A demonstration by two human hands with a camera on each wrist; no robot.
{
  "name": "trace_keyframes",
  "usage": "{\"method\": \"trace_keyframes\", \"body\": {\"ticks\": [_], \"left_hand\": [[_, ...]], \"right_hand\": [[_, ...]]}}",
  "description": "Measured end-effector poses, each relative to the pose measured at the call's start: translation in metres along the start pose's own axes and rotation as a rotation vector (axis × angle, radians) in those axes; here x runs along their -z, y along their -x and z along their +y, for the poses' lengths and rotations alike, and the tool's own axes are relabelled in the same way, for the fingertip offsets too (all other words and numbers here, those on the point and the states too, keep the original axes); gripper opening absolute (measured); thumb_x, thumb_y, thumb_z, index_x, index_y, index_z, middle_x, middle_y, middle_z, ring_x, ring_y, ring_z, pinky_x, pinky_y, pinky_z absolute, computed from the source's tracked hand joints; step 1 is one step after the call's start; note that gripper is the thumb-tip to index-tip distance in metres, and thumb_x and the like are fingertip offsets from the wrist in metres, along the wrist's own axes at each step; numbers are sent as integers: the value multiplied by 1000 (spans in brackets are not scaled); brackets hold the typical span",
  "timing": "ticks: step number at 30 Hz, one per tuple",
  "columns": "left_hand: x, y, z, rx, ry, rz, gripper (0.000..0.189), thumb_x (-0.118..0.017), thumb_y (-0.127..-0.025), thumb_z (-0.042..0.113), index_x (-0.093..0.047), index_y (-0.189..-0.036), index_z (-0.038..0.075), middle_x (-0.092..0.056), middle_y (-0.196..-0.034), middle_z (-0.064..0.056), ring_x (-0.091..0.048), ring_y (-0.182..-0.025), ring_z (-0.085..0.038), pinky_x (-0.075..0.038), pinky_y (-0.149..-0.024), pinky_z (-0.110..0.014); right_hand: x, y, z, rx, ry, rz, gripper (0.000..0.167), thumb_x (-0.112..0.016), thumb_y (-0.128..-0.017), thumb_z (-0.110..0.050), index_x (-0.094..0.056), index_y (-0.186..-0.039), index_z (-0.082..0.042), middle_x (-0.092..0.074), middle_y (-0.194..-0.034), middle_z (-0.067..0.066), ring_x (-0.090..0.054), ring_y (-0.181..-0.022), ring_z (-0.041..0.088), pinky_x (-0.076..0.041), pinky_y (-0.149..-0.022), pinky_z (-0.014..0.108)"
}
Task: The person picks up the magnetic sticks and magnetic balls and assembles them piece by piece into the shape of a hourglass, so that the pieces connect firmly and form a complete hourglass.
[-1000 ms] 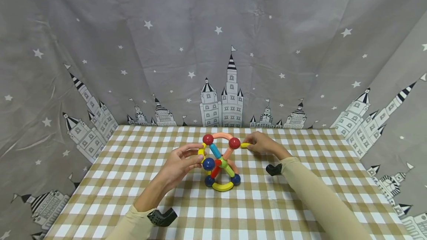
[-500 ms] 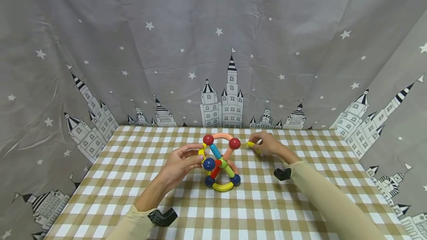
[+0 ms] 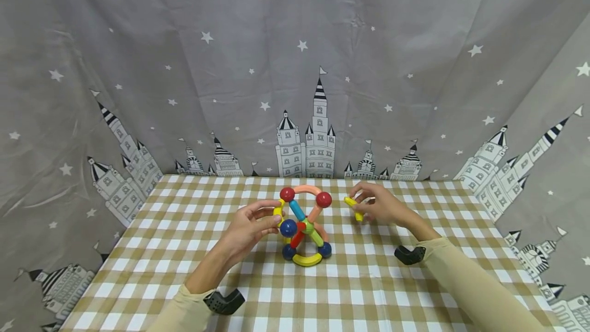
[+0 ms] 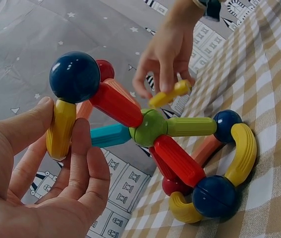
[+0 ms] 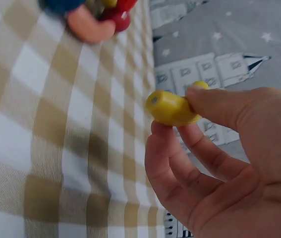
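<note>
A model of coloured rods and balls stands on the checked cloth, joined round a green ball (image 4: 149, 128) at its centre. My left hand (image 3: 246, 227) pinches a curved yellow rod (image 4: 61, 129) on the model's left side, just under a dark blue ball (image 4: 75, 77). Right of the model and apart from it, my right hand (image 3: 380, 205) pinches a loose curved yellow rod (image 5: 172, 108) between thumb and fingertips. Two red balls (image 3: 324, 199) top the model, bridged by an orange curved rod (image 3: 306, 188). Another yellow curved rod (image 3: 307, 260) lies at its base between dark blue balls.
A brown-and-white checked cloth (image 3: 350, 291) covers the table. Behind it hangs a grey curtain (image 3: 221, 65) printed with castles and stars. A black device (image 3: 225, 302) sits at the left wrist, and another black device (image 3: 409, 255) at the right.
My right hand has drawn away from the model to the right, and the yellow rod in it has turned from level to slanting. My left hand and the model have stayed in place.
</note>
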State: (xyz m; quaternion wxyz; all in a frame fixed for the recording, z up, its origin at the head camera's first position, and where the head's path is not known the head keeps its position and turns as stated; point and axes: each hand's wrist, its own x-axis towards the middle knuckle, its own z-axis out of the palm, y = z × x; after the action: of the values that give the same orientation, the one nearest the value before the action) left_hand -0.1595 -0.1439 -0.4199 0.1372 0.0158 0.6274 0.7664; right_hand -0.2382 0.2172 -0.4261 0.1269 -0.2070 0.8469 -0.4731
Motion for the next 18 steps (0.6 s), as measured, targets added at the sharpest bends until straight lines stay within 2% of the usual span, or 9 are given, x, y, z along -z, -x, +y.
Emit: {"method": "trace_keyframes", "body": {"ticks": [3,10,18], "left_hand": [[0,0,1,1,-4,1,42,-74,-94,4,-61,-133,-2,-63,-122,-18,-64,-104,-27,-55,-94,-42],[1,0,0,7,-3,4,42,-74,-94,5,-61,-133,-2,-57,-129,-25,-63,-106,-28,-56,-90,-37],[1,-1,-1,3,-1,-1,41,-73,-95,4,-61,-133,-2,-57,-131,-26,-63,-105,-26,-56,-90,-38]], "right_hand": [[-1,9,-7,6,-56,-17,19,-72,-96,-7,-63,-113,-8,-65,-112,19,-68,-86,27,-59,-63,49],[-7,27,-22,15,-167,-61,25,-71,-97,-11,-61,-119,-7,-62,-119,21,-69,-87,29,-59,-66,53],[-22,43,-40,9,-282,-25,28,-73,-97,-14,-62,-122,-8,-61,-124,20,-69,-92,30,-58,-73,58]]}}
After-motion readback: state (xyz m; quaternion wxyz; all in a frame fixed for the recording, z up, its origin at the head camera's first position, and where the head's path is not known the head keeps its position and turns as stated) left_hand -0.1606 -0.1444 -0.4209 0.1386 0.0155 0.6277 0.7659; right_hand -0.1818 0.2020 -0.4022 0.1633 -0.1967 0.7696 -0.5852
